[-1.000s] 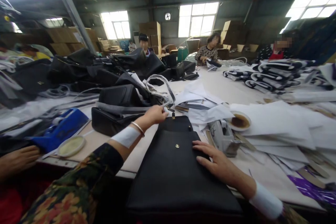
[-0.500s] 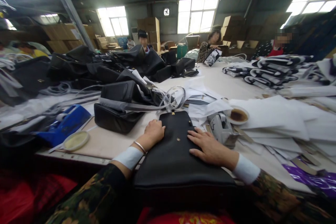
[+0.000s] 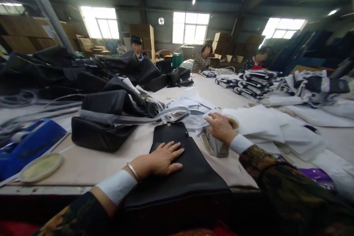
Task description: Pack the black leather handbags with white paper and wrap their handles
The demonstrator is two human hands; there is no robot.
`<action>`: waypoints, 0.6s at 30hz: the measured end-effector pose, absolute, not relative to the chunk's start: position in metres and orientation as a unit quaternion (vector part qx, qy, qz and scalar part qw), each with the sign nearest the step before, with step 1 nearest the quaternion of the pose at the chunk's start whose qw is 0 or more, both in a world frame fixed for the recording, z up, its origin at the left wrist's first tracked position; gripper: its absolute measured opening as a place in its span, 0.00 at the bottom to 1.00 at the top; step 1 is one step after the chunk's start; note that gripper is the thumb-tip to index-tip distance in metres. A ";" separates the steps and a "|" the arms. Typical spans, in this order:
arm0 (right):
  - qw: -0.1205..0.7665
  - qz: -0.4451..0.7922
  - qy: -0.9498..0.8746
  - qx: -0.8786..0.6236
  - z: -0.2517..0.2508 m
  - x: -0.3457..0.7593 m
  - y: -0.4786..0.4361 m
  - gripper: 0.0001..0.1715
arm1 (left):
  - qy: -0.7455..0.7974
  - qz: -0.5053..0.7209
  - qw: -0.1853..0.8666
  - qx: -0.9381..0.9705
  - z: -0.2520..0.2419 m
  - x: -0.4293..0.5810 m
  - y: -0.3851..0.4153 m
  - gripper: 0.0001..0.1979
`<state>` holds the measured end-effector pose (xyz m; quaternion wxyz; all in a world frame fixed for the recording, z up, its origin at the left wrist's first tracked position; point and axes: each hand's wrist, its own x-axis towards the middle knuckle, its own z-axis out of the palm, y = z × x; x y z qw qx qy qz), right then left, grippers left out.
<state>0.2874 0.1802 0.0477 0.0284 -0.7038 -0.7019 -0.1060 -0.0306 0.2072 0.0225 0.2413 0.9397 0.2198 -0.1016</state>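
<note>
A flat black leather bag (image 3: 177, 177) lies on the table edge in front of me, its flap pointing away. My left hand (image 3: 163, 158) rests flat on the bag with fingers spread, holding nothing. My right hand (image 3: 219, 127) reaches forward to the right of the bag, over a grey tape dispenser (image 3: 214, 143) and the white paper sheets (image 3: 257, 121). Its fingers curl down onto the paper; what they grip, if anything, is hidden.
A heap of black bags (image 3: 105, 118) with grey straps lies to the left. A blue tape dispenser (image 3: 30, 143) and a round lid (image 3: 41, 166) sit at far left. Striped bags (image 3: 254, 81) are stacked at right. Three other people sit at the far end.
My right hand left the bag and moved forward-right to the paper and dispenser. My left hand slid onto the middle of the bag and flattened. The view shifted left.
</note>
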 end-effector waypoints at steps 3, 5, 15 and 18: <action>-0.022 -0.129 -0.694 -0.708 0.045 0.297 0.194 0.29 | 0.220 -0.101 0.244 0.939 0.023 -0.031 0.210 0.39; -0.037 -0.126 -0.712 -0.690 0.038 0.293 0.201 0.23 | 0.216 -0.105 0.249 0.938 0.024 -0.031 0.212 0.39; -0.018 -0.135 -0.737 -0.662 0.035 0.287 0.218 0.21 | 0.268 -0.007 0.131 0.954 0.047 -0.010 0.270 0.26; -0.002 -0.135 -0.742 -0.656 0.033 0.287 0.213 0.17 | 0.327 0.032 0.063 0.942 0.041 0.007 0.289 0.36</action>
